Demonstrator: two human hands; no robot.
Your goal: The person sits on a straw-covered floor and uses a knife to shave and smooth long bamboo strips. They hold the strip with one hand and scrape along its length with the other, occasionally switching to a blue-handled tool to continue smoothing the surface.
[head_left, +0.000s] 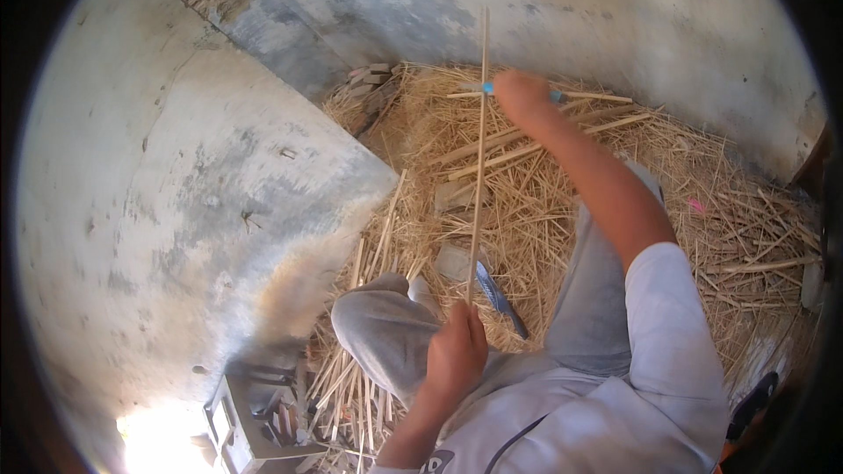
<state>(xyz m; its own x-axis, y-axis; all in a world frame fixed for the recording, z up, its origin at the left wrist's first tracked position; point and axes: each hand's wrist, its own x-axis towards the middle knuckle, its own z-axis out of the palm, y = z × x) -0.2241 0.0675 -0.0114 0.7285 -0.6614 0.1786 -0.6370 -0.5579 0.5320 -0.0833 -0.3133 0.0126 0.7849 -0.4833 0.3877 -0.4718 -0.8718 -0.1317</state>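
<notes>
My left hand point(457, 349), low in the middle, is closed round the lower end of a long, thin bamboo strip point(479, 184). The strip stretches away from me and rises past the straw pile. Near its upper part, my right hand point(525, 96) is closed on a blue-handled knife point(488, 88). Blue shows on both sides of the fist, and a pale, blurred blade crosses the strip. Whether the blade cuts into the strip or only touches it, I cannot tell. Between my legs lies another knife-like blade point(499, 298), dark bluish, beside a brick-like block point(454, 261).
Straw and thin shavings point(527, 237) cover the floor, with longer sticks point(518, 145) across them. A pale wall point(219, 167) juts in from the left; another wall point(615, 26) runs behind. Split strips point(347, 395) lie by my left knee, near a grey metal frame point(241, 426).
</notes>
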